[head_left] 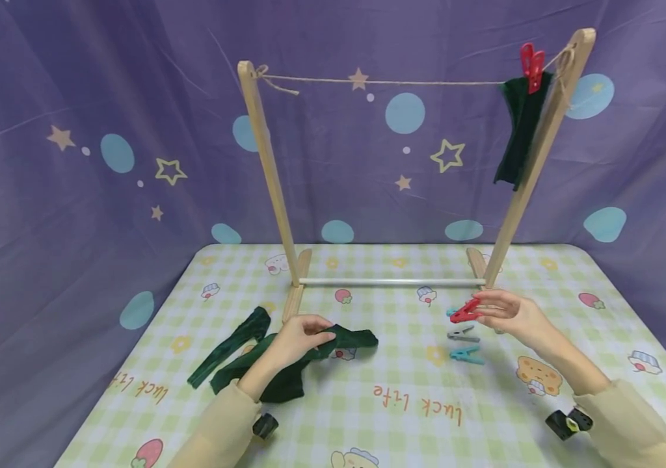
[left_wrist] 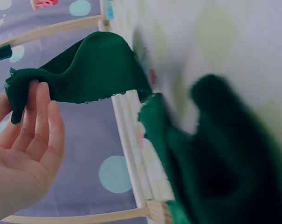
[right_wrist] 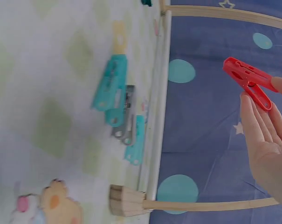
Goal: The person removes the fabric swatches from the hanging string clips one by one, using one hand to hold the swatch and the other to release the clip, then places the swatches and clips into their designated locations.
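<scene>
My left hand (head_left: 294, 343) pinches the edge of a dark green cloth piece (head_left: 286, 382) between thumb and fingers. In the left wrist view this cloth (left_wrist: 101, 70) stretches away from the fingertips, while more of it lies blurred close to the camera. Over on the right, my right hand (head_left: 513, 313) holds a red clothespin (head_left: 465, 312) by its handles. The right wrist view has the thumb on one handle of the clothespin (right_wrist: 245, 77) and fingertips at the other. Under and in front of it lie a grey clothespin (head_left: 463, 334) and a teal clothespin (head_left: 466, 355).
A wooden frame with a twine line (head_left: 426, 82) and a white crossbar (head_left: 391, 282) stands at the back. From the line's right end hangs a green cloth (head_left: 523, 130) under a red clothespin (head_left: 534, 68). Another green strip (head_left: 230, 346) lies left; another teal clothespin (right_wrist: 136, 140) lies beyond the grey one.
</scene>
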{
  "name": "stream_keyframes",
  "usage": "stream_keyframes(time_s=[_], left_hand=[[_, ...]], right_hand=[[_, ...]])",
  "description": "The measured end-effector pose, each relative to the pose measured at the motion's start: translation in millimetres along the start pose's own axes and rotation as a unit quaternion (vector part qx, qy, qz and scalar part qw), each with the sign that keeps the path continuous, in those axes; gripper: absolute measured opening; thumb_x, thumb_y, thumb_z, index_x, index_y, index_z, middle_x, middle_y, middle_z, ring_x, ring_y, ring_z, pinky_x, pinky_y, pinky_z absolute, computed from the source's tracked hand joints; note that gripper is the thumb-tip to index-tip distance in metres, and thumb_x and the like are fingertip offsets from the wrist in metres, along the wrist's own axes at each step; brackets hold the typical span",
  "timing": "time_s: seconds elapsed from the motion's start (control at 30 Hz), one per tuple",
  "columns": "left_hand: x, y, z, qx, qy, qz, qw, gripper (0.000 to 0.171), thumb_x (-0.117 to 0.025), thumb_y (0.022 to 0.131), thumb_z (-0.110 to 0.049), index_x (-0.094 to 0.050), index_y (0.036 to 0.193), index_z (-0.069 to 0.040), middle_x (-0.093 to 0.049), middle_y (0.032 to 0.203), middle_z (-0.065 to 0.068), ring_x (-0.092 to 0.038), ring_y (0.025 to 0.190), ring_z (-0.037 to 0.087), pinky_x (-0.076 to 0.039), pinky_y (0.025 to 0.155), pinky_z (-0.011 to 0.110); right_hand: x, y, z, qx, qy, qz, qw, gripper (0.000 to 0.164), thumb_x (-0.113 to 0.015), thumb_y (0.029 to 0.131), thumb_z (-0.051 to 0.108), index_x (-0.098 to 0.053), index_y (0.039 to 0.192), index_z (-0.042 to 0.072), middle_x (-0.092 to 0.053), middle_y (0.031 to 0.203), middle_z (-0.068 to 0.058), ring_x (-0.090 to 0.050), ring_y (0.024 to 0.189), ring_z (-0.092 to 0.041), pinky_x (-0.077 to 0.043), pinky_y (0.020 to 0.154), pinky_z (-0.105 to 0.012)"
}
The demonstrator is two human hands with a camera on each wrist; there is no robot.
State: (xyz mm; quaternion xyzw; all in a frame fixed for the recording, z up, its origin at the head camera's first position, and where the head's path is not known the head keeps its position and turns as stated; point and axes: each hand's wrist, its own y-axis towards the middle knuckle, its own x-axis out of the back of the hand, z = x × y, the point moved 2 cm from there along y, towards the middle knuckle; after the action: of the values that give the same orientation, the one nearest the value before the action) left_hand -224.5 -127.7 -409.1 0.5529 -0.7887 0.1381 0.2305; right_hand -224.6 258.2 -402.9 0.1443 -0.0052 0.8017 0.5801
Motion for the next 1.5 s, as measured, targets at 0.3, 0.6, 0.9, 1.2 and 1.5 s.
stream_keyframes(time_s=[0.3, 0.6, 0.9, 1.2, 1.5], left_hand=[[1.5, -17.4, 19.2, 0.011, 0.015, 0.035, 0.9992, 0.023, -0.064, 0.081, -0.018, -0.065, 0.096, 0.0, -0.063, 0.081, 0.005, -0.056, 0.065, 0.011, -0.049, 0.059, 0.026], [-0.6, -31.9, 21.5, 0.022, 0.019, 0.088, 0.9957, 0.016, -0.062, 0.081, -0.005, -0.063, 0.092, 0.007, -0.063, 0.074, 0.013, -0.056, 0.058, 0.019, -0.05, 0.054, 0.036], [-1.8, -33.0, 36.3, 0.029, 0.018, 0.115, 0.9927, 0.016, -0.064, 0.079, -0.005, -0.063, 0.089, 0.007, -0.064, 0.071, 0.012, -0.057, 0.054, 0.021, -0.049, 0.049, 0.033], [-2.1, -34.1, 41.4, 0.036, 0.021, 0.139, 0.9894, 0.016, -0.065, 0.079, -0.007, -0.064, 0.089, 0.006, -0.065, 0.072, 0.012, -0.058, 0.055, 0.021, -0.05, 0.048, 0.032], [-3.2, -34.2, 45.7, 0.051, 0.011, 0.15, 0.9872, 0.016, -0.065, 0.078, -0.005, -0.064, 0.089, 0.006, -0.065, 0.074, 0.012, -0.06, 0.057, 0.025, -0.05, 0.048, 0.031]], right_hand=[[-5, -11, -15, -0.011, -0.023, 0.033, 0.999, 0.04, -0.057, 0.084, 0.003, -0.043, 0.117, -0.014, -0.056, 0.105, 0.018, -0.057, 0.093, 0.002, -0.048, 0.074, -0.019], [-10, -21, -33, -0.021, 0.01, 0.086, 0.996, 0.033, -0.059, 0.082, 0.001, -0.05, 0.112, -0.007, -0.052, 0.115, -0.001, -0.056, 0.099, -0.003, -0.049, 0.075, -0.024], [-14, -26, -45, -0.05, -0.005, 0.119, 0.992, 0.043, -0.063, 0.079, 0.001, -0.043, 0.111, -0.019, -0.044, 0.115, -0.035, -0.059, 0.097, -0.022, -0.05, 0.073, -0.025], [-15, -32, -55, -0.036, 0.021, 0.136, 0.99, 0.042, -0.064, 0.077, -0.002, -0.043, 0.107, -0.022, -0.055, 0.105, -0.027, -0.062, 0.09, -0.011, -0.05, 0.068, -0.023], [-14, -37, -63, -0.048, 0.042, 0.144, 0.987, 0.044, -0.065, 0.076, -0.002, -0.042, 0.11, -0.02, -0.061, 0.104, 0.001, -0.061, 0.092, -0.011, -0.051, 0.071, -0.024]])
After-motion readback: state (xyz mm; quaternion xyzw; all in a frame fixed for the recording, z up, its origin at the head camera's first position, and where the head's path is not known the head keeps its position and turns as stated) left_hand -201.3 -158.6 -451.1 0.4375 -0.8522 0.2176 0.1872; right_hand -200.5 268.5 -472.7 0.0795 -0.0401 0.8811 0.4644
